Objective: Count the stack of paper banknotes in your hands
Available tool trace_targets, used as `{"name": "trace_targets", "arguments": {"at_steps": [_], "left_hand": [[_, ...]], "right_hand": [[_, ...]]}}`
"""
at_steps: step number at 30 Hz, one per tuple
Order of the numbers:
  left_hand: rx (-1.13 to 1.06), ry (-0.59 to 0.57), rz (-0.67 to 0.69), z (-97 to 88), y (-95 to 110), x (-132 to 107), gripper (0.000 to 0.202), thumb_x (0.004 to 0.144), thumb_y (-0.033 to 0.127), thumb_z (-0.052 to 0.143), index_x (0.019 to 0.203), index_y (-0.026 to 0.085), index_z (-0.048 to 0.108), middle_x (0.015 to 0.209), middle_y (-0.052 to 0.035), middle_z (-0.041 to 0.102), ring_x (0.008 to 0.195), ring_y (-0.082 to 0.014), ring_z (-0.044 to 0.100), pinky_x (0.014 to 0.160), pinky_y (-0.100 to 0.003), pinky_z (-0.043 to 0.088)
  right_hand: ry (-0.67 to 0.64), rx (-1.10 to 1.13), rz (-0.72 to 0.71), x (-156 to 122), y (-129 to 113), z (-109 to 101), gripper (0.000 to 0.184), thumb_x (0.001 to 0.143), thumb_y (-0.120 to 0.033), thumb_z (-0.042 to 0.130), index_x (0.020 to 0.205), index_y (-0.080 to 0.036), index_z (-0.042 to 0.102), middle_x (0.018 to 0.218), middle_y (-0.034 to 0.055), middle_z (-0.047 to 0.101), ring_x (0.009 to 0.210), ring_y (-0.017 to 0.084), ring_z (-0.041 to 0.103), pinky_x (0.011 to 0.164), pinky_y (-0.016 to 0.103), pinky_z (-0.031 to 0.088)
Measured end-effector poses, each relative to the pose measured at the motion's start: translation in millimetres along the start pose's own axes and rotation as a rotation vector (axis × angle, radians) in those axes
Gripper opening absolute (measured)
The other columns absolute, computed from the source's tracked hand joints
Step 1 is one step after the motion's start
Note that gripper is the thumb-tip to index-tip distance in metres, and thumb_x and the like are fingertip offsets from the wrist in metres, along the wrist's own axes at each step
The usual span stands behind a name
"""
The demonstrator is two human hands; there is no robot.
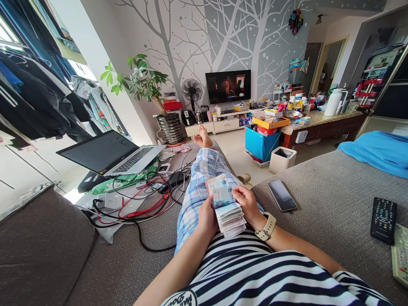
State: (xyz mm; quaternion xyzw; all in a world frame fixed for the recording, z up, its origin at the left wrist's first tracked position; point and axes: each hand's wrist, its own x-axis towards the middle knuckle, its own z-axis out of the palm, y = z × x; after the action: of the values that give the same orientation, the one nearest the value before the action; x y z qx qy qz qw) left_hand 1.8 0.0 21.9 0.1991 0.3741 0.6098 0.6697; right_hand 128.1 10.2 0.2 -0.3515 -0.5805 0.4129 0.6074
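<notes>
I sit on a grey sofa [328,187] with one leg in blue plaid trousers stretched out. My left hand [207,216] is wrapped round the lower end of a thick stack of banknotes [227,208] over my lap. My right hand [247,203], with a cream watch at the wrist, pinches the top note [221,196] near its upper edge, fingers closed on it. The notes fan out slightly at the bottom.
A black phone [282,195] lies on the sofa just right of my hands. Two remote controls [383,220] rest at the far right. An open laptop [111,155], chargers and tangled cables [143,204] sit to the left. A cluttered table [318,119] and a TV [228,86] stand ahead.
</notes>
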Motion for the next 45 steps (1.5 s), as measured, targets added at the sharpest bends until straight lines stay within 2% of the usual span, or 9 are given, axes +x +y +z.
{"name": "trace_targets", "arguments": {"at_steps": [12,16,19,24,28,31,37,42,45], "left_hand": [[-0.012,0.057,0.004,-6.0,-3,4,0.017,0.084,0.019,0.052,0.08,0.011,0.067,0.08,-0.0098,0.073,0.094,-0.033,0.068,0.074,-0.039,0.057],[-0.005,0.032,0.009,-6.4,-3,2,0.015,0.077,0.019,0.059,0.087,0.01,0.067,0.082,-0.0102,0.073,0.086,-0.03,0.07,0.075,-0.04,0.057],[-0.006,-0.002,-0.009,-8.1,-4,2,0.022,0.073,0.02,0.063,0.091,0.01,0.066,0.083,-0.0111,0.073,0.08,-0.0277,0.071,0.075,-0.04,0.057],[0.003,-0.02,0.003,-12.4,-6,6,0.019,0.071,0.02,0.064,0.088,0.01,0.066,0.082,-0.0103,0.073,0.073,-0.0237,0.07,0.073,-0.037,0.056],[0.047,-0.03,0.048,-14.5,-6,6,0.017,0.067,0.019,0.069,0.082,0.012,0.066,0.074,-0.0056,0.071,0.062,-0.0183,0.066,0.068,-0.033,0.055],[0.081,-0.033,0.075,-14.5,-5,5,0.019,0.063,0.018,0.072,0.08,0.013,0.066,0.072,-0.0039,0.07,0.059,-0.0159,0.064,0.065,-0.03,0.053],[0.085,-0.06,0.071,-14.0,-5,4,0.026,0.062,0.018,0.074,0.087,0.014,0.067,0.075,-0.004,0.07,0.059,-0.0151,0.063,0.066,-0.03,0.053],[0.07,-0.031,0.066,-9.6,-3,2,0.02,0.067,0.016,0.068,0.087,0.013,0.068,0.075,-0.0053,0.071,0.06,-0.0174,0.065,0.061,-0.03,0.053],[0.038,0.007,0.017,-5.6,-2,1,0.019,0.073,0.018,0.062,0.09,0.012,0.068,0.073,-0.0066,0.072,0.062,-0.0204,0.067,0.064,-0.034,0.056]], "right_hand": [[-0.052,0.039,0.041,0,2,1,0.033,0.087,-0.05,0.052,0.075,-0.02,0.058,0.05,-0.0025,0.053,0.048,0.014,0.047,0.054,0.028,0.039],[-0.053,0.04,0.06,1,3,1,0.032,0.082,-0.05,0.06,0.07,-0.021,0.055,0.049,-0.0039,0.05,0.047,0.014,0.047,0.052,0.027,0.038],[-0.03,0.025,0.072,2,5,2,0.031,0.077,-0.047,0.066,0.069,-0.02,0.054,0.055,-0.0037,0.05,0.049,0.012,0.045,0.05,0.026,0.036],[0.056,0.002,0.068,3,11,1,0.03,0.072,-0.042,0.071,0.069,-0.019,0.052,0.058,-0.0043,0.048,0.053,0.012,0.042,0.051,0.025,0.034],[0.119,0.026,0.08,4,14,1,0.032,0.069,-0.04,0.073,0.079,-0.02,0.05,0.061,-0.0052,0.048,0.055,0.012,0.043,0.053,0.025,0.036],[0.122,0.015,0.067,4,14,1,0.033,0.07,-0.041,0.072,0.084,-0.021,0.049,0.065,-0.0048,0.048,0.057,0.013,0.044,0.055,0.025,0.038],[0.084,-0.126,0.018,5,16,-2,0.038,0.081,-0.047,0.061,0.063,-0.021,0.04,0.059,-0.0047,0.036,0.057,0.012,0.034,0.054,0.026,0.03],[0.06,-0.136,-0.006,4,14,-2,0.039,0.085,-0.048,0.055,0.062,-0.021,0.039,0.059,-0.0045,0.035,0.056,0.012,0.033,0.053,0.026,0.027],[0.046,-0.104,-0.014,3,11,-1,0.039,0.086,-0.048,0.054,0.062,-0.021,0.04,0.059,-0.0042,0.036,0.056,0.013,0.033,0.053,0.026,0.028]]}}
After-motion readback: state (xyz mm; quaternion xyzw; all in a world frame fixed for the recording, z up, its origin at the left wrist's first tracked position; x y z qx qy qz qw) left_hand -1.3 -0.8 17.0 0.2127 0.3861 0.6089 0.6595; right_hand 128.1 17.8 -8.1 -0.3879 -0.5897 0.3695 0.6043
